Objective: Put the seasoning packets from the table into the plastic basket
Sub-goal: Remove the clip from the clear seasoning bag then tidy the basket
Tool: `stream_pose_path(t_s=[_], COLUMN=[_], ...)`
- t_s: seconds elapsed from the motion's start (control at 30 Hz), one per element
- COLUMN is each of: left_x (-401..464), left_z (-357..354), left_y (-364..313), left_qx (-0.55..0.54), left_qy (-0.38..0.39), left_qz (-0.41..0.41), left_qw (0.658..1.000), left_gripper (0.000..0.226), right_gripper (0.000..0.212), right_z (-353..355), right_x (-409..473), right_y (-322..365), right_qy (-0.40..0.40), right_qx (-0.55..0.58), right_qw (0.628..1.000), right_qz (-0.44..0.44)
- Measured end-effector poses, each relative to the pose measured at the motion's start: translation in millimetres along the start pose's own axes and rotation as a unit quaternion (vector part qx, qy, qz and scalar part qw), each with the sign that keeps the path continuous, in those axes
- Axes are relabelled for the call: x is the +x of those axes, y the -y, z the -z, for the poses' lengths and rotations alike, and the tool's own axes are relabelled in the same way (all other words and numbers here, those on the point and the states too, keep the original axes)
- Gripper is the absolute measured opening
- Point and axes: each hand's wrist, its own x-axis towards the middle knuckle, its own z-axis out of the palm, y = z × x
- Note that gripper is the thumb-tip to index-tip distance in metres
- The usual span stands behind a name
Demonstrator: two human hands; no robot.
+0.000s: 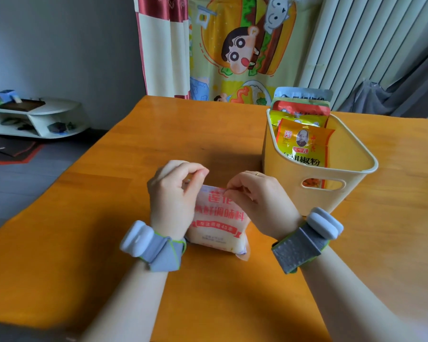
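Observation:
A white seasoning packet [218,223] with red lettering lies on the orange wooden table [109,218], tilted up at its far end. My left hand [173,193] pinches its top left corner and my right hand [257,201] pinches its top right edge. To the right stands the cream plastic basket [351,174]. Several packets stand upright inside it: an orange pepper powder packet [304,144] in front, with yellow, red and grey-blue ones behind it.
Both wrists wear grey straps with pale sensor pods. A white low shelf [35,119] stands on the floor at the left. A cartoon curtain [242,45] hangs behind the table, and grey cloth [393,99] lies at the right.

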Motion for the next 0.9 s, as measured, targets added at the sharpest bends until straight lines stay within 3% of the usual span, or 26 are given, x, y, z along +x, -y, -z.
stream_pose_path(t_s=[0.1, 0.17, 0.27, 0.37, 0.57, 0.8, 0.9], left_x=[4, 4, -1, -4, -9, 0, -1], left_z=[14, 16, 14, 13, 18, 23, 23], left_y=[11, 12, 14, 16, 11, 10, 13], left_qx=[-0.089, -0.164, -0.209, -0.222, -0.118, -0.097, -0.112], left_qy=[0.103, 0.164, 0.182, 0.182, 0.151, 0.201, 0.188], left_qz=[0.085, 0.138, 0.161, 0.146, 0.013, 0.013, 0.035], left_qw=[0.987, 0.963, 0.947, 0.947, 0.981, 0.975, 0.975], left_gripper=[0.011, 0.017, 0.023, 0.026, 0.020, 0.021, 0.014], right_gripper=[0.017, 0.012, 0.010, 0.010, 0.014, 0.011, 0.013], right_z=[4, 7, 9, 7, 4, -10, -5], right_x=[3, 6, 6, 8, 11, 8, 15], right_y=[-4, -7, -9, -9, -2, 7, 11], right_qy=[0.003, 0.000, 0.004, 0.002, 0.006, -0.005, 0.049], right_qx=[0.018, 0.032, 0.030, 0.015, 0.018, 0.058, 0.041], right_qw=[1.000, 0.999, 0.999, 0.999, 0.997, 0.995, 0.995], right_qz=[-0.010, -0.024, -0.032, -0.039, -0.072, -0.084, -0.082])
